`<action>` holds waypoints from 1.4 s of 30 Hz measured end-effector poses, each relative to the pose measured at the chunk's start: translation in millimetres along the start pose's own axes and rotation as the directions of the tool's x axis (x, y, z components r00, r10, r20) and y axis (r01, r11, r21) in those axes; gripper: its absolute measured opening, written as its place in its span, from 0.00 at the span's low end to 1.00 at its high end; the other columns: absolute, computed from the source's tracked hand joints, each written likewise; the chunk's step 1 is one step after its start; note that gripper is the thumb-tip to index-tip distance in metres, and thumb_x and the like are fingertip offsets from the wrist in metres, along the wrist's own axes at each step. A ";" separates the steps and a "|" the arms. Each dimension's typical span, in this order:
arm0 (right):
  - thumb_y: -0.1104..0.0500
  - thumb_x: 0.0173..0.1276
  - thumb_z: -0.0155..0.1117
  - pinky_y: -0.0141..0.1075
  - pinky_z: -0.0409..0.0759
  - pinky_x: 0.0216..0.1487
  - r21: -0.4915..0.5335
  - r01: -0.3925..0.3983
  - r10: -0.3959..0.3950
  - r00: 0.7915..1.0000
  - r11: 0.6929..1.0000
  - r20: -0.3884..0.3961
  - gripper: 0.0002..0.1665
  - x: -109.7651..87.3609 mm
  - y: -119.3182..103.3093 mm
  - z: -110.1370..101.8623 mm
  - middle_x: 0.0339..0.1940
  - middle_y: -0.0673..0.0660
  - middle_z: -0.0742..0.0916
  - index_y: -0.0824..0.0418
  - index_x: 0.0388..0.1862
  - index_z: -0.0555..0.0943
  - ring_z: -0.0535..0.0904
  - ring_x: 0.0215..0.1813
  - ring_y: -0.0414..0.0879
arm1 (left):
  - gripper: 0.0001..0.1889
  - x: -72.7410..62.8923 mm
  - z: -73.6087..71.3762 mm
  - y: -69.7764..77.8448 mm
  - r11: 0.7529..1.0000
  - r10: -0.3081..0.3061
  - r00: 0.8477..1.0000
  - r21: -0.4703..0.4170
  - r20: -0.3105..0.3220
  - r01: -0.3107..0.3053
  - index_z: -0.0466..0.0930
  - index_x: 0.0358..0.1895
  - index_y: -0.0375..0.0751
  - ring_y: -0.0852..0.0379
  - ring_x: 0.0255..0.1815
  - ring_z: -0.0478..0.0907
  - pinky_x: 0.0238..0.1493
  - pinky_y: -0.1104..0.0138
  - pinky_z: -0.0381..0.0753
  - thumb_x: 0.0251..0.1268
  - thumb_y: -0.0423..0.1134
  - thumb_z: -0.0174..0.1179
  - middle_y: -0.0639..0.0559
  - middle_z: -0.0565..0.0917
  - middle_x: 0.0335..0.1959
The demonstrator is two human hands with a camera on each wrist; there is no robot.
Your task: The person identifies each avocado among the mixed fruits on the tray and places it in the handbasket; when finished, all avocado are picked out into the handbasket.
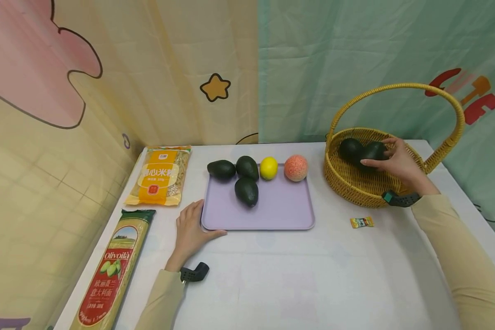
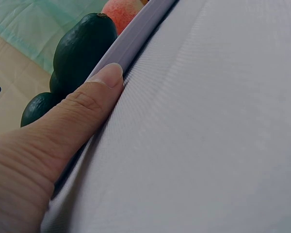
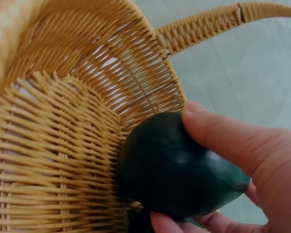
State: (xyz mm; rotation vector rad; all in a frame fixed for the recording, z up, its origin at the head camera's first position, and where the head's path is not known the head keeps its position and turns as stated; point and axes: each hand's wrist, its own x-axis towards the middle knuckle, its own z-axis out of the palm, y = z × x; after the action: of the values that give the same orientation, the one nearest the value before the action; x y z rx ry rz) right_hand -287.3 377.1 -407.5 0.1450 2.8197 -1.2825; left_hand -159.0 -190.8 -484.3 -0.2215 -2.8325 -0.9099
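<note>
Inside the wicker basket [image 1: 350,192], my right hand [image 1: 402,164] grips a dark green avocado [image 3: 179,165] between thumb and fingers. Another avocado [image 1: 350,149] lies beside it in the basket. At the near left corner of the lilac tray [image 1: 280,215], my left hand [image 1: 191,233] rests with its thumb straight along the front rim and its fingers by the left side. The left wrist view has that thumb [image 2: 82,104] touching the rim. Several avocados [image 1: 246,191], a yellow lemon [image 1: 268,168] and a pinkish peach [image 1: 295,168] are on the tray, mostly toward its back edge.
The basket's tall handle [image 1: 400,86] arches over the right hand. A small wrapped candy [image 1: 361,222] lies in front of the basket. To the left are a yellow noodle bag [image 1: 158,176] and a long spaghetti pack [image 1: 111,275]. Curtains hang behind the white table [image 1: 272,279].
</note>
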 end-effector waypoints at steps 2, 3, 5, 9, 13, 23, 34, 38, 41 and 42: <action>0.35 0.50 0.71 0.59 0.71 0.50 -0.003 0.000 0.000 1.000 1.000 0.017 0.66 5.1 7.7 -0.3 0.67 0.77 0.57 0.59 0.73 0.42 0.64 0.61 0.68 | 0.57 0.2 0.0 -0.1 1.000 -0.001 1.000 -0.001 0.002 0.001 0.59 0.70 0.34 0.40 0.66 0.53 0.60 0.48 0.51 0.37 0.60 0.75 0.40 0.62 0.67; 0.34 0.49 0.72 0.60 0.71 0.50 -0.010 0.000 0.000 1.000 1.000 0.021 0.66 6.9 10.2 0.0 0.67 0.78 0.57 0.58 0.73 0.42 0.67 0.59 0.67 | 0.56 0.1 -0.1 -0.2 1.000 -0.002 1.000 -0.001 0.003 0.002 0.59 0.70 0.34 0.40 0.66 0.53 0.60 0.48 0.51 0.37 0.60 0.75 0.40 0.62 0.67; 0.33 0.48 0.72 0.58 0.73 0.48 -0.025 -0.002 0.003 1.000 1.000 0.017 0.67 12.3 17.0 1.2 0.65 0.78 0.59 0.60 0.72 0.43 0.74 0.52 0.64 | 0.56 0.1 0.2 -0.2 1.000 -0.002 1.000 -0.002 0.005 0.002 0.59 0.70 0.34 0.40 0.66 0.53 0.60 0.48 0.50 0.37 0.59 0.75 0.40 0.62 0.67; 0.32 0.46 0.72 0.53 0.77 0.42 -0.040 0.021 -0.020 1.000 0.999 0.019 0.68 20.5 30.5 3.9 0.62 0.79 0.62 0.63 0.71 0.44 0.80 0.42 0.60 | 0.56 -0.6 0.3 -0.2 1.000 -0.002 1.000 -0.004 0.006 0.002 0.58 0.70 0.34 0.40 0.67 0.52 0.60 0.48 0.50 0.38 0.60 0.75 0.40 0.61 0.68; 0.30 0.44 0.72 0.53 0.76 0.41 -0.042 0.022 -0.021 0.999 0.999 0.027 0.70 23.7 39.2 5.9 0.59 0.78 0.63 0.63 0.71 0.44 0.80 0.39 0.60 | 0.56 -0.3 0.5 -0.5 1.000 -0.003 1.000 -0.004 0.007 0.003 0.58 0.70 0.34 0.41 0.67 0.52 0.61 0.48 0.49 0.38 0.60 0.75 0.40 0.61 0.68; 0.40 0.56 0.70 0.56 0.72 0.48 -0.101 -0.019 0.034 0.988 0.995 0.151 0.62 -28.8 -41.0 2.1 0.56 0.79 0.64 0.73 0.70 0.44 0.78 0.42 0.62 | 0.57 0.2 0.6 -0.7 1.000 -0.003 1.000 0.004 0.010 0.002 0.58 0.71 0.34 0.40 0.67 0.52 0.60 0.48 0.50 0.37 0.60 0.75 0.40 0.61 0.68; 0.39 0.56 0.70 0.56 0.72 0.47 -0.153 -0.009 0.033 0.987 0.988 0.160 0.62 -26.0 -40.1 1.6 0.54 0.78 0.67 0.74 0.69 0.46 0.76 0.44 0.64 | 0.57 -0.8 -0.9 0.6 1.000 -0.018 1.000 0.005 0.024 0.017 0.57 0.71 0.34 0.39 0.67 0.51 0.60 0.47 0.50 0.37 0.59 0.75 0.38 0.61 0.68; 0.39 0.55 0.70 0.55 0.73 0.46 -0.167 -0.007 0.034 0.986 0.986 0.164 0.62 -26.2 -39.3 1.1 0.53 0.77 0.67 0.74 0.69 0.47 0.75 0.45 0.63 | 0.57 -1.1 -1.1 1.1 1.000 -0.017 1.000 0.005 0.023 0.017 0.57 0.71 0.34 0.39 0.67 0.51 0.60 0.48 0.50 0.38 0.59 0.75 0.39 0.60 0.68; 0.38 0.55 0.70 0.54 0.73 0.45 -0.171 -0.007 0.035 0.987 0.985 0.160 0.62 -25.3 -38.6 0.9 0.53 0.77 0.68 0.74 0.69 0.48 0.73 0.46 0.64 | 0.57 -1.0 -1.0 1.2 1.000 -0.016 1.000 0.004 0.019 0.016 0.57 0.71 0.34 0.39 0.67 0.52 0.60 0.48 0.50 0.38 0.59 0.75 0.39 0.60 0.68; 0.38 0.55 0.70 0.54 0.73 0.45 -0.171 -0.006 0.033 0.987 0.985 0.159 0.61 -25.0 -38.4 0.7 0.53 0.77 0.68 0.74 0.69 0.49 0.73 0.47 0.64 | 0.57 -0.9 -1.0 1.2 1.000 -0.016 1.000 0.003 0.019 0.016 0.57 0.71 0.34 0.39 0.67 0.52 0.60 0.48 0.50 0.38 0.59 0.75 0.39 0.61 0.68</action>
State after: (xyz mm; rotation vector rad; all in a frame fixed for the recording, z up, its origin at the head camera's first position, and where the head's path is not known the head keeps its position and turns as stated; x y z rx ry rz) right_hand -266.4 349.7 -377.3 0.0601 2.7640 -0.9943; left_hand -157.8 -190.5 -483.0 -0.2090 -2.8569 -0.9113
